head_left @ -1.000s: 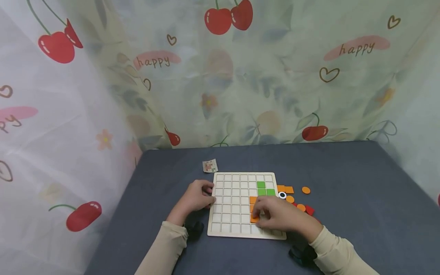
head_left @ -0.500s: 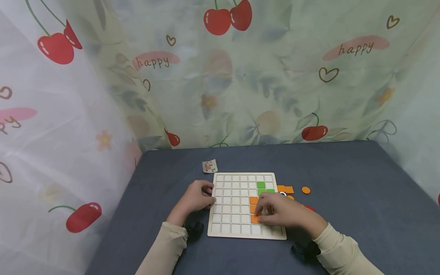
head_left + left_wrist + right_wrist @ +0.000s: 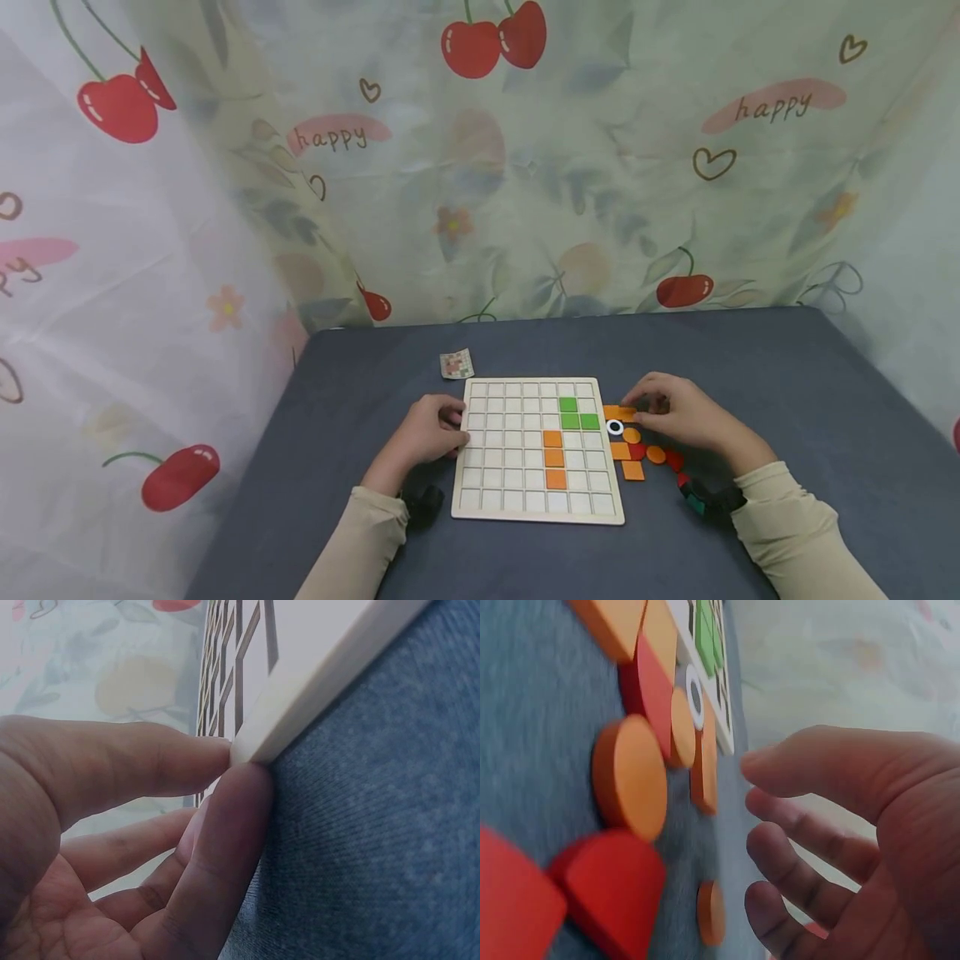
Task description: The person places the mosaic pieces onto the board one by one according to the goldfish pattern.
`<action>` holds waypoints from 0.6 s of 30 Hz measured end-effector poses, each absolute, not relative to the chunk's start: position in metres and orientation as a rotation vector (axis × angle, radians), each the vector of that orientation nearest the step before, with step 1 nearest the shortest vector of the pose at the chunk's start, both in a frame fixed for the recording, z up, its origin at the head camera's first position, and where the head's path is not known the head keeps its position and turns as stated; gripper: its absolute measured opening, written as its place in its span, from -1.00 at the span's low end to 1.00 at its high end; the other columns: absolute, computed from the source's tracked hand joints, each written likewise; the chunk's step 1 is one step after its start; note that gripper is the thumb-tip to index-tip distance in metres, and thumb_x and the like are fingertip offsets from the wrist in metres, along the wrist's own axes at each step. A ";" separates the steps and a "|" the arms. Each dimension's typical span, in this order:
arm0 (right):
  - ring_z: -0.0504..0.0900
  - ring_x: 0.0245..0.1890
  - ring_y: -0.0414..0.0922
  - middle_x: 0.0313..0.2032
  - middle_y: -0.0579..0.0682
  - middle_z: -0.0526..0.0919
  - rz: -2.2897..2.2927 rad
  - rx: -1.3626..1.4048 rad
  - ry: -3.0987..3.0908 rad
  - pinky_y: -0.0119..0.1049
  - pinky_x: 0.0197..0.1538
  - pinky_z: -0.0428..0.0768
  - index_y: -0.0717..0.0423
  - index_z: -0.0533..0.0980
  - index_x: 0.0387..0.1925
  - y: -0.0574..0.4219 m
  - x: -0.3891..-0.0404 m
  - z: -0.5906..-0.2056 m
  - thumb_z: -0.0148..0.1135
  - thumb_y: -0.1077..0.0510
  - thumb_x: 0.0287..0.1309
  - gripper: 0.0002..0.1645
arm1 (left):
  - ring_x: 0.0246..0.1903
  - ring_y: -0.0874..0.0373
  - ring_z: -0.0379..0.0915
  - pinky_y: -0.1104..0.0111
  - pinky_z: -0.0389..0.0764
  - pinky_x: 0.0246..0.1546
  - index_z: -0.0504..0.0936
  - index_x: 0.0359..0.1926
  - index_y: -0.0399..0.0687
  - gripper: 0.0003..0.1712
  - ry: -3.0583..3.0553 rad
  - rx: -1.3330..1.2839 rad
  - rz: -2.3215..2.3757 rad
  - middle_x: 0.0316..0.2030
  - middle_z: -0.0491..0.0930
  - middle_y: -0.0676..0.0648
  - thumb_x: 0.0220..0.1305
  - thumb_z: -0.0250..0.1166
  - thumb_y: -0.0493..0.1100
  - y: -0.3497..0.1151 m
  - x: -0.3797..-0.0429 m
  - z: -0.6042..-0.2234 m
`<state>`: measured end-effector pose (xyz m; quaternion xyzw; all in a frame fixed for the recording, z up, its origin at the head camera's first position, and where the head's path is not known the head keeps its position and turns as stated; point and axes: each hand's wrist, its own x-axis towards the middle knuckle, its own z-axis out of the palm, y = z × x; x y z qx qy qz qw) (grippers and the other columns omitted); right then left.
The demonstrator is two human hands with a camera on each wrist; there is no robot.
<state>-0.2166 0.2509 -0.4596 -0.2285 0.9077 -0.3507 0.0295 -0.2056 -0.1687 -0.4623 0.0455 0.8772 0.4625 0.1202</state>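
Observation:
A pale wooden board with a grid of square recesses lies flat on the table. My left hand holds its left edge; the left wrist view shows thumb and finger pinching the corner of the rim. Set in the grid are three green squares and, in a column, three orange squares. Beyond the board's right edge hovers my right hand, fingertips close over loose orange squares. In the right wrist view, its thumb and fingers are apart with nothing between them.
Near the board's right side lie a white ring piece, orange discs, more orange squares and red pieces. A small patterned card lies behind the board. A printed curtain hangs along the table's back edge.
My right hand has lifted off the orange column and moved right and back to the loose pieces, uncovering the board's right part. My left hand stays on the board's edge.

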 end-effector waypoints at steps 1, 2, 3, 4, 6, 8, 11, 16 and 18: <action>0.50 -0.36 -0.23 -0.08 -0.02 0.70 -1.081 -0.697 2.794 -0.37 -0.30 0.60 0.01 0.77 -0.07 0.253 -0.218 -0.460 0.44 0.32 0.26 -0.75 | -0.43 0.12 0.66 0.28 0.80 -0.47 0.61 0.29 -0.37 -0.40 2.563 0.132 1.354 -0.12 0.63 -0.23 0.21 0.47 -0.39 -0.169 -0.206 -0.462; 0.51 -0.36 -0.22 -0.06 -0.01 0.71 -1.075 -0.690 2.789 -0.38 -0.29 0.60 0.00 0.77 -0.07 0.255 -0.219 -0.460 0.45 0.31 0.26 -0.75 | -0.43 0.12 0.66 0.28 0.80 -0.46 0.61 0.29 -0.37 -0.40 2.562 0.133 1.355 -0.12 0.63 -0.23 0.21 0.47 -0.39 -0.169 -0.206 -0.463; 0.51 -0.35 -0.22 -0.05 0.00 0.71 -1.071 -0.684 2.785 -0.38 -0.29 0.61 0.00 0.77 -0.06 0.256 -0.219 -0.460 0.45 0.31 0.26 -0.75 | -0.43 0.12 0.66 0.27 0.80 -0.46 0.61 0.29 -0.36 -0.40 2.561 0.132 1.356 -0.12 0.63 -0.23 0.21 0.48 -0.38 -0.169 -0.206 -0.463; 0.51 -0.35 -0.22 -0.04 0.00 0.71 -1.067 -0.681 2.780 -0.38 -0.29 0.61 0.01 0.77 -0.06 0.256 -0.220 -0.461 0.46 0.31 0.25 -0.74 | -0.44 0.12 0.66 0.27 0.80 -0.46 0.61 0.29 -0.36 -0.40 2.561 0.132 1.356 -0.12 0.63 -0.23 0.21 0.48 -0.38 -0.169 -0.205 -0.463; 0.51 -0.35 -0.21 -0.02 0.02 0.71 -1.058 -0.681 2.770 -0.38 -0.29 0.61 0.02 0.77 -0.06 0.256 -0.221 -0.462 0.46 0.30 0.24 -0.75 | -0.44 0.13 0.66 0.28 0.80 -0.46 0.61 0.29 -0.36 -0.41 2.562 0.132 1.352 -0.11 0.64 -0.23 0.22 0.47 -0.38 -0.168 -0.206 -0.463; 0.52 -0.35 -0.22 -0.02 0.03 0.71 -1.056 -0.680 2.761 -0.39 -0.29 0.61 0.02 0.77 -0.06 0.256 -0.221 -0.463 0.47 0.30 0.24 -0.75 | -0.43 0.13 0.66 0.28 0.80 -0.46 0.61 0.29 -0.35 -0.41 2.562 0.131 1.349 -0.11 0.63 -0.22 0.23 0.47 -0.37 -0.169 -0.206 -0.464; 0.51 -0.36 -0.22 -0.03 0.03 0.71 -1.057 -0.681 2.755 -0.39 -0.29 0.61 0.03 0.77 -0.06 0.256 -0.221 -0.464 0.47 0.30 0.24 -0.75 | -0.43 0.13 0.65 0.29 0.80 -0.46 0.61 0.29 -0.35 -0.41 2.565 0.127 1.346 -0.11 0.63 -0.22 0.23 0.47 -0.37 -0.168 -0.206 -0.463; 0.49 -0.39 -0.21 -0.05 0.02 0.71 -1.061 -0.654 2.748 -0.39 -0.33 0.57 0.04 0.78 -0.07 0.254 -0.221 -0.466 0.48 0.29 0.23 -0.76 | -0.42 0.13 0.66 0.29 0.81 -0.46 0.61 0.29 -0.35 -0.41 2.563 0.122 1.344 -0.11 0.63 -0.22 0.22 0.47 -0.37 -0.168 -0.206 -0.463; 0.47 -0.40 -0.21 -0.07 0.01 0.70 -1.066 -0.645 2.745 -0.39 -0.35 0.55 0.04 0.78 -0.07 0.253 -0.221 -0.466 0.48 0.29 0.23 -0.76 | -0.42 0.13 0.66 0.29 0.81 -0.46 0.61 0.29 -0.36 -0.41 2.561 0.123 1.346 -0.11 0.64 -0.22 0.22 0.47 -0.37 -0.168 -0.206 -0.463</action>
